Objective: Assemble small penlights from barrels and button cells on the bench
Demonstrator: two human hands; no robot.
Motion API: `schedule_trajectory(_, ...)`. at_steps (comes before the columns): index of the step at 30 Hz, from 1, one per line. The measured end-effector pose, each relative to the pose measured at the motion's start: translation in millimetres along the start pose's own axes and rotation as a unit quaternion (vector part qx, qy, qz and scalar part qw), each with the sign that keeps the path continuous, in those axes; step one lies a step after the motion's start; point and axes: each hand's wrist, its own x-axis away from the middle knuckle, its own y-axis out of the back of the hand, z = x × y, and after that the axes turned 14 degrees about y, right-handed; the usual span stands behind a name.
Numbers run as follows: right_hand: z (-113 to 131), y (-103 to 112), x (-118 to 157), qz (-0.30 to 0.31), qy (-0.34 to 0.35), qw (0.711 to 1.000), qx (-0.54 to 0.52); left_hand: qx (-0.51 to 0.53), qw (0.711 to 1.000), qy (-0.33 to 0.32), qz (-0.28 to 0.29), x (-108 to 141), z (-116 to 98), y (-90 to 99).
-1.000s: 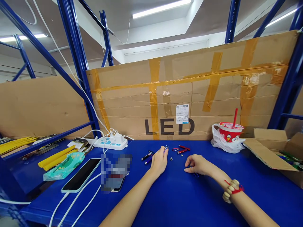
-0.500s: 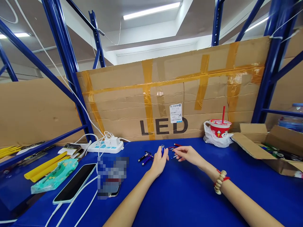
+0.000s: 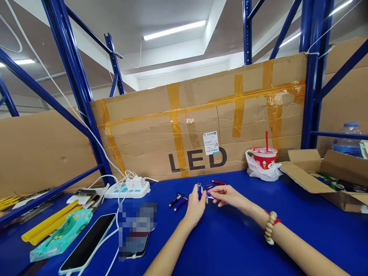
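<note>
My left hand [image 3: 196, 206] is closed around a blue keychain flashlight [image 3: 199, 190], a slim metal tube held upright with its top above the fingers. Close on its right, my right hand [image 3: 225, 195] pinches a small thin whitish piece [image 3: 211, 197] between thumb and fingertips; its kind is too small to tell. To the left of my left hand lie a black flashlight [image 3: 174, 201] and a dark blue one [image 3: 179, 204]. Behind my hands lies a red flashlight [image 3: 219, 182] with a red clip [image 3: 209, 186] near it.
A white power strip [image 3: 128, 189] with cables and two phones, one a black-screened phone [image 3: 89, 243], lie left. Yellow tubes [image 3: 51, 222] and a green packet [image 3: 61, 235] are farther left. At right stand a red cup [image 3: 263, 158] and an open cardboard box [image 3: 335, 191].
The view has shifted, so the background sits lower and farther left. My hands have come closer together. My left hand still holds the blue flashlight, and my right hand keeps its pinch.
</note>
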Motion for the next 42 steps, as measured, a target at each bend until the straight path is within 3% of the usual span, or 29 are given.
schedule_trajectory(4,0.1,2.8,-0.6,0.039,0.043,0.994,0.091,-0.029,0.999,-0.036,-0.014,2.2,-4.1,1.3)
schedule_trajectory(8,-5.0,8.3,-3.1,0.050,0.114,0.979,0.161,-0.003,0.999,-0.028,0.020,4.1,-5.2,-2.3)
schedule_trajectory(17,4.8,5.0,-2.7,-0.034,0.172,0.969,0.174,0.197,0.966,0.100,0.137,2.8,-11.1,-8.3)
schedule_trajectory(21,4.8,4.0,-2.7,-0.022,0.165,0.974,0.153,0.232,0.953,0.114,0.159,2.1,-11.3,-6.1)
schedule_trajectory(30,-0.4,1.8,-3.3,-0.001,0.123,0.988,0.098,0.267,0.940,0.153,0.147,1.4,-10.0,-5.6)
schedule_trajectory(42,9.4,-4.5,0.4,0.027,0.156,0.978,0.138,0.239,0.942,0.171,0.164,3.5,-12.7,-6.0)
